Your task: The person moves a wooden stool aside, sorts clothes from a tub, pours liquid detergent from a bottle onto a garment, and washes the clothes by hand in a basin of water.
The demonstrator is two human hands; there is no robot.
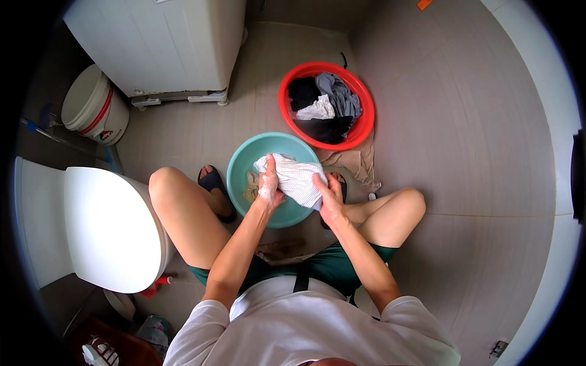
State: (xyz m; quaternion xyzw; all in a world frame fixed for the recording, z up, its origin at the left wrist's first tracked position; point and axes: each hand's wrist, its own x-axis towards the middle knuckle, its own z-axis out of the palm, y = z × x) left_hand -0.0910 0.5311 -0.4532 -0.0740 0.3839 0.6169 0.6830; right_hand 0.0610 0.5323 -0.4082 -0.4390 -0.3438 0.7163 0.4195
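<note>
Stretched between my two hands is a white striped cloth [296, 177], held above a teal basin [242, 152]. My left hand [269, 183], with whitish suds on it, is closed on the cloth's left end. On the other end, my right hand [330, 198] grips the fabric near the basin's right rim. A beige piece of cloth [251, 185] lies inside the basin at the left. Most of the basin's bottom is hidden by the cloth and my hands.
A red basin [368, 122] with dark, grey and white clothes stands beyond the teal one, on a beige cloth [360, 161]. A toilet [113, 229] and white bucket [88, 104] are at the left, a white appliance [165, 49] behind. A wall rises at the right.
</note>
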